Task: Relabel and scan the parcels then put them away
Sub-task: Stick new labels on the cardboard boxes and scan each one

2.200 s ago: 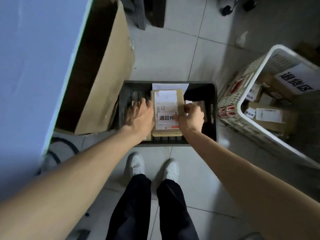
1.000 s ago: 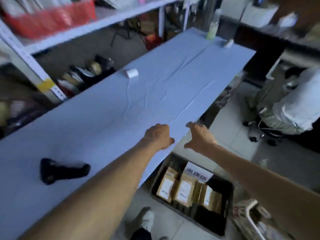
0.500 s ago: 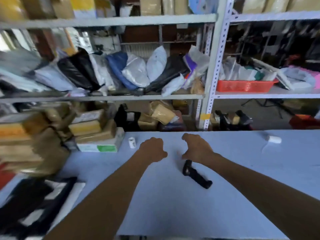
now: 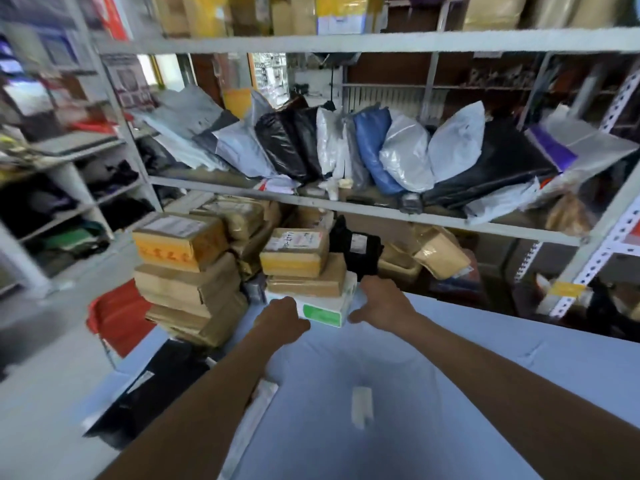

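Blue cloth covers the table [image 4: 398, 382], and at its far edge, hard against the metal shelving [image 4: 346, 206], sits the white box [image 4: 323, 311] with a green label on its front face. Two brown parcels [image 4: 304, 268] are stacked on top of that box, the upper one banded with yellow tape. The left hand [image 4: 282, 318] is at the box's left front corner with its fingers curled under and its knuckles at the cardboard; whether it actually grips the box cannot be told through the blur. The right hand [image 4: 382, 303] is at the box's right end, thumb toward the front face and fingers reaching straight along the end, thumb and fingers held apart rather than closed. Left of the box, across a narrow gap, stands a taller stack of brown cartons [image 4: 187, 271], and it overhangs the table's left edge. Nearer the person than the box and to its left lies a black bag [image 4: 156, 386], also out over that left edge. Straight in front of the box the cloth runs wide toward the person, with only a small white item [image 4: 362, 405], too blurred to name, between the forearms. Right of the box the far edge of the table runs on bare. Behind the box a black parcel [image 4: 358, 251] stands under the shelf rail, and above it a row of poly mailers [image 4: 381, 150] leans along the shelf.
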`<act>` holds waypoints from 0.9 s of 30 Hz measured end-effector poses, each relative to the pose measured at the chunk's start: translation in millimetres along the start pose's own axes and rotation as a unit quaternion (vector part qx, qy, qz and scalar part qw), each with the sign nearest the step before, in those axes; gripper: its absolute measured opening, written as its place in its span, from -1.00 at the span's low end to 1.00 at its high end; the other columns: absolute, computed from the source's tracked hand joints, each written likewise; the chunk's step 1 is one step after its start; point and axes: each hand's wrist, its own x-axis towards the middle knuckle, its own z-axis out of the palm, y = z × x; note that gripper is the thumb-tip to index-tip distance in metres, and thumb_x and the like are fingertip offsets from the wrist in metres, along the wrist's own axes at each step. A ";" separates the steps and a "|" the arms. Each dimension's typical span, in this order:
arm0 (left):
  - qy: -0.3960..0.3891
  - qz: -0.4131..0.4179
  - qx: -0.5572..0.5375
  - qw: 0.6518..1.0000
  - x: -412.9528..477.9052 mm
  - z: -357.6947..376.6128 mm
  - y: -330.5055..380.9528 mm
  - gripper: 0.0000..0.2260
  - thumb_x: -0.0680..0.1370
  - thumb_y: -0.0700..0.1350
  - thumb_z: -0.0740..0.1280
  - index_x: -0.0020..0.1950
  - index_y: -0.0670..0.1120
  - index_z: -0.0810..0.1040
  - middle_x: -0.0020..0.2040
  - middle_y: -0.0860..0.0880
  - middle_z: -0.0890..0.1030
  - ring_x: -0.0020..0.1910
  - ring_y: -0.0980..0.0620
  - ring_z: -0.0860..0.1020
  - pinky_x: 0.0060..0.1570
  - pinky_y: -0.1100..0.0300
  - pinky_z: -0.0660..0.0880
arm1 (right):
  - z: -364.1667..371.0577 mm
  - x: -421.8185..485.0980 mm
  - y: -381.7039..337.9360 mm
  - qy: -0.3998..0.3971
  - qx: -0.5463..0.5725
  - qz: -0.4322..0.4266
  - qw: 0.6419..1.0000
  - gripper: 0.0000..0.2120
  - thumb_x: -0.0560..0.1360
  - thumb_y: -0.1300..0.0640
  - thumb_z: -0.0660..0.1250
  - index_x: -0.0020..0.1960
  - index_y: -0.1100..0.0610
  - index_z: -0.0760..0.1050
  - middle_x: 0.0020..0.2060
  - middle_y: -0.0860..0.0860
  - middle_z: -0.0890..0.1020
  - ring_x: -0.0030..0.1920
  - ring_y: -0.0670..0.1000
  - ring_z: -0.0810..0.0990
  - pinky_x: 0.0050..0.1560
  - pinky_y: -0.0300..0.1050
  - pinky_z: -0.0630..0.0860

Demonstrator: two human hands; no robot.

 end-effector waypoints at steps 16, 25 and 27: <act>0.077 -0.238 -0.482 0.840 216.0 -40.9 -36.6 -0.56 0.47 -0.05 0.40 0.25 -0.28 0.49 0.22 -0.23 0.55 0.19 -0.26 0.53 0.16 -0.02 0.51 | 33.6 248.7 2.7 0.007 0.248 0.153 0.956 -0.69 0.46 0.05 0.40 -0.29 0.20 0.36 -0.37 0.07 0.43 -0.38 0.00 0.42 -0.44 -0.18 0.29; 0.114 -0.283 -0.346 0.887 272.7 -15.1 -52.4 -0.39 0.56 -0.06 0.31 0.47 -0.29 0.11 0.43 -0.27 0.22 0.38 -0.23 0.31 0.31 0.01 0.30 | 90.3 319.0 3.0 0.037 0.295 0.223 0.928 -0.61 0.43 0.03 0.47 0.09 0.28 0.52 -0.04 0.17 0.63 -0.07 0.17 0.65 -0.06 0.13 0.63; 0.119 -0.275 -0.345 0.890 274.1 -14.2 -53.8 -0.28 0.52 -0.02 0.38 0.47 -0.29 0.07 0.45 -0.25 0.18 0.40 -0.21 0.27 0.32 0.01 0.29 | 93.5 321.8 2.6 0.047 0.285 0.228 0.930 -0.61 0.40 0.08 0.49 0.10 0.28 0.52 -0.02 0.19 0.63 -0.06 0.17 0.65 -0.08 0.15 0.63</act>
